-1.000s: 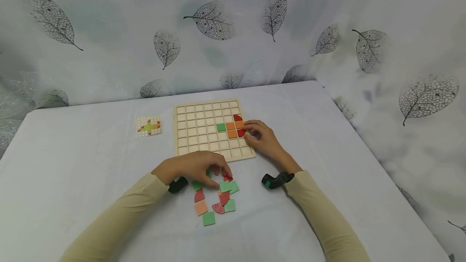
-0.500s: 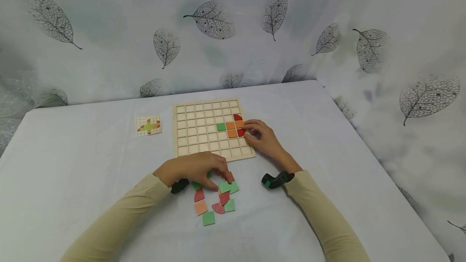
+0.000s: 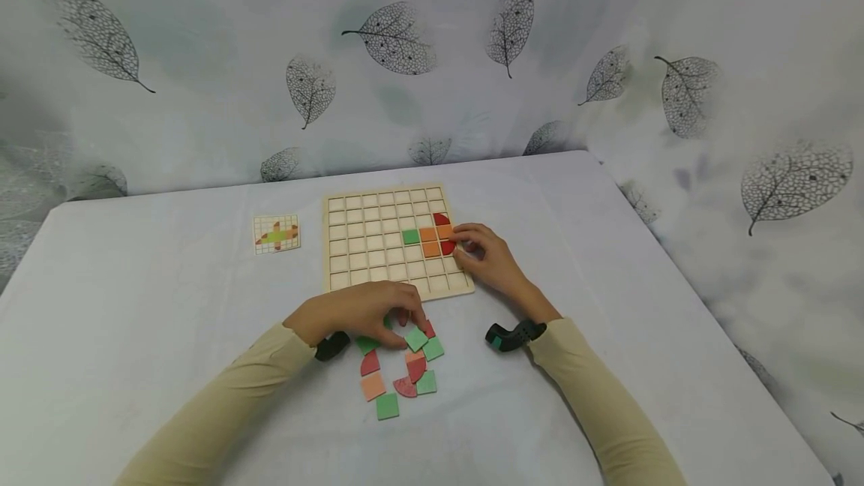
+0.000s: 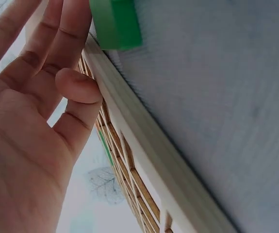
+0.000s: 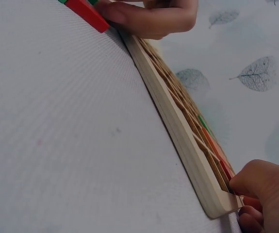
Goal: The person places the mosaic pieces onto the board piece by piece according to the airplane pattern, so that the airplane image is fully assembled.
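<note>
My left hand (image 3: 367, 312) is over a loose pile of tiles in front of the board. Its thumb and fingers pinch a green square tile (image 3: 416, 340), turned cornerwise. In the left wrist view that hand (image 4: 37, 111) has its thumb bent, with green tile (image 4: 117, 24) showing beyond the fingers. My right hand (image 3: 493, 257) grips the right edge of the wooden grid board (image 3: 367, 235); in the right wrist view, its thumb (image 5: 255, 179) lies by the rim, fingers curled below. On the board are a green square (image 3: 411, 236), orange squares (image 3: 429, 234) and red quarter-circles (image 3: 441, 219).
A pattern card (image 3: 277, 234) lies left of the board on the white-covered table (image 3: 162, 283). Loose tiles below the left hand include an orange square (image 3: 373, 386), a green square (image 3: 388, 406) and red quarter-circles (image 3: 370, 363). A leaf-printed cloth (image 3: 223, 96) hangs behind.
The green tile under my left hand has turned and shifted up toward the fingers, uncovering more of an orange tile. My right hand has stayed at the board's edge.
</note>
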Tool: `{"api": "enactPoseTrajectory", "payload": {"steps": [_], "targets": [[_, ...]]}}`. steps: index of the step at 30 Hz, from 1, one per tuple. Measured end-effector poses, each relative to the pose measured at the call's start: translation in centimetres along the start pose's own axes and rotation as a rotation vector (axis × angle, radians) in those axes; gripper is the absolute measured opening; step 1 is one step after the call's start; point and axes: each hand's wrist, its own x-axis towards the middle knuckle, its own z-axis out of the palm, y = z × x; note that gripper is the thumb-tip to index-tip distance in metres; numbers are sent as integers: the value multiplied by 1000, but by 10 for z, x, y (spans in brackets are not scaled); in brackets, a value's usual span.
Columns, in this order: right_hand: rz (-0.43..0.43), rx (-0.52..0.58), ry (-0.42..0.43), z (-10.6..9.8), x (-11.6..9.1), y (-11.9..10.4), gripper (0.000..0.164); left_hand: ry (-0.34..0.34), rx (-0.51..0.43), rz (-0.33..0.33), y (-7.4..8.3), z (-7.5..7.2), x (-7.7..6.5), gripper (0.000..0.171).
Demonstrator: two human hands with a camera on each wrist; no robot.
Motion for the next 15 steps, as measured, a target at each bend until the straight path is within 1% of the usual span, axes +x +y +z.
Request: {"api": "enactPoseTrajectory", "payload": {"steps": [6,11,15], "targets": [[4,-2,-1,0,0,1,28,43,-5,-16,-5,2,0,26],[14,-11,-7,0,-1,1,28,110,-34,8,-9,1,-1,25],[30,-2,-14,-1,-1,0,28,140,-42,14,-10,-1,-1,24]]}}
